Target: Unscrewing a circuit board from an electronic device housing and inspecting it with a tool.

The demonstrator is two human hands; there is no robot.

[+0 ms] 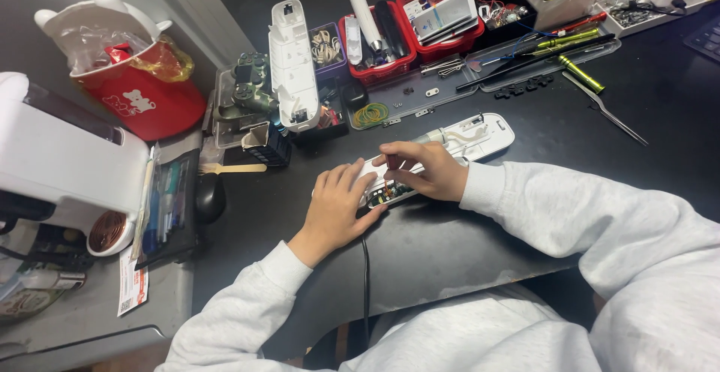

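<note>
Centre of the dark tabletop (pixel 465 244): opened white power strip (pixel 450 151) lies flat, cover off, internals exposed at its near-left end. Left hand (pixel 337 203) rests flat on that end, fingers spread, pinning it down. Right hand (pixel 424 169) has fingertips pressed together, pinching a small reddish part (pixel 392 163) over the contacts; can't tell exactly what it is. Looks like mid-work on the internals. Next move calls for fine fingertip control with the casing held steady. Black cable (pixel 366 282) runs off the near edge. Separated white cover (pixel 291 64) lies far-left, red trays (pixel 409 27) and a clear tray of tools (pixel 525 57) beyond, tweezers (pixel 607 109) to the right. Nothing blocks the hands; loose screws (pixel 431 92) sit just beyond the strip.
</note>
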